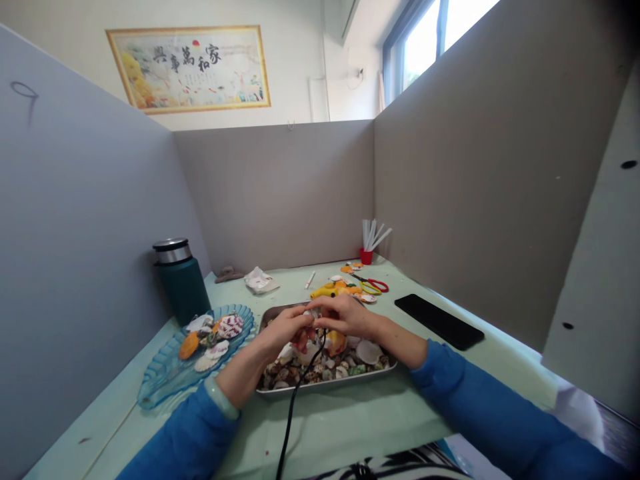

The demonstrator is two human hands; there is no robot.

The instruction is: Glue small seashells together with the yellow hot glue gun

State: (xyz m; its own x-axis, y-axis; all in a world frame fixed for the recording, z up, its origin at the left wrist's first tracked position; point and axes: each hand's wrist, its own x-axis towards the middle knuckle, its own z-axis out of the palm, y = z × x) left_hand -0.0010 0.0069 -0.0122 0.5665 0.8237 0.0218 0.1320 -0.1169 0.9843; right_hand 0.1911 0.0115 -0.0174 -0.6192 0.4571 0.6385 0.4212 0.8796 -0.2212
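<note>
My left hand (290, 325) and my right hand (346, 315) meet above a metal tray (330, 387) full of small seashells. The fingers of both are closed around a small pale piece (314, 313) that looks like a shell, mostly hidden by the fingertips. Under my hands, larger shells lie in the tray, among them a white one (369, 352) and an orange one (336, 342). Just behind the tray is a yellow glue gun (325, 291). A black cord (295, 400) runs over the tray towards me.
Left stands a blue shell-shaped dish (155, 380) with several shells, beside a green bottle (183, 287). Scissors (373, 285), a red cup (367, 257) of glue sticks and a crumpled tissue (260, 281) are behind. A black phone (439, 321) lies right. Grey partitions (280, 193) enclose the table.
</note>
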